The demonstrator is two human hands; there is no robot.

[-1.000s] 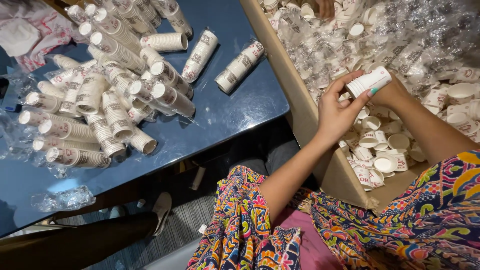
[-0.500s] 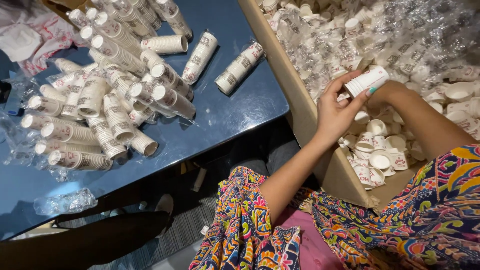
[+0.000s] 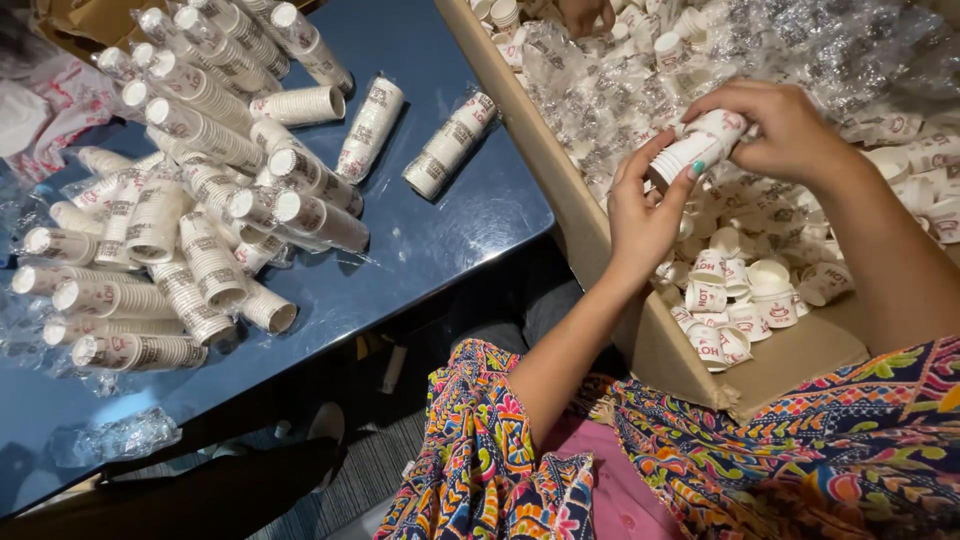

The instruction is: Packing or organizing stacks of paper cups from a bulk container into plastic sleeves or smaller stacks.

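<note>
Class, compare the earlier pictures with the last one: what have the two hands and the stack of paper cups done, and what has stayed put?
The left hand and right hand keep hold of the short stack of paper cups over the cardboard box, barely shifting; nothing was let go or newly picked up. The wrapped cup stacks on the blue table lie as before.

Short white cup stack (image 3: 697, 145), tilted, midair
</note>
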